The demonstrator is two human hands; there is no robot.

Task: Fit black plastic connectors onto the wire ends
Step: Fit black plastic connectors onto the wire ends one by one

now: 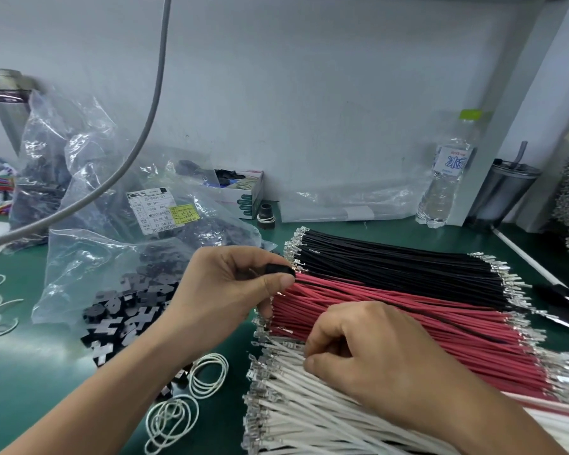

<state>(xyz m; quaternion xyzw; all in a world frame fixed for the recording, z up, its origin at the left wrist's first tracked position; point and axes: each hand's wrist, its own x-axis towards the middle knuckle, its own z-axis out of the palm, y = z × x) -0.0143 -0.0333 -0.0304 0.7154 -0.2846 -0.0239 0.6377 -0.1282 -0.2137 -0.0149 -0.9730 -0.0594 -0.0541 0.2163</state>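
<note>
1. An assembly workstation in a factory or wiring workshop: a desk (20, 372) covered with a green mat, set against a plain partition.
2. Bulk stock shows it: sorted stacks of black wires (391, 261), red wires (408, 316) and white wires (309, 408) with metal terminals.
3. A clear labelled bag (119, 257) spills black plastic connectors (125, 313).

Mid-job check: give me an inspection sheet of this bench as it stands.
Surface: green mat.
Job's things: black connector held at the wire ends; loose connectors spill from a clear bag; black wires, red wires and white wires lie in rows.
Clutter: white rubber bands, water bottle, tumbler, small box.
Grip: left hand pinches the connector; right hand picks at the white wires.
Cables: grey cable overhead.
Surroundings: pale wall.
</note>
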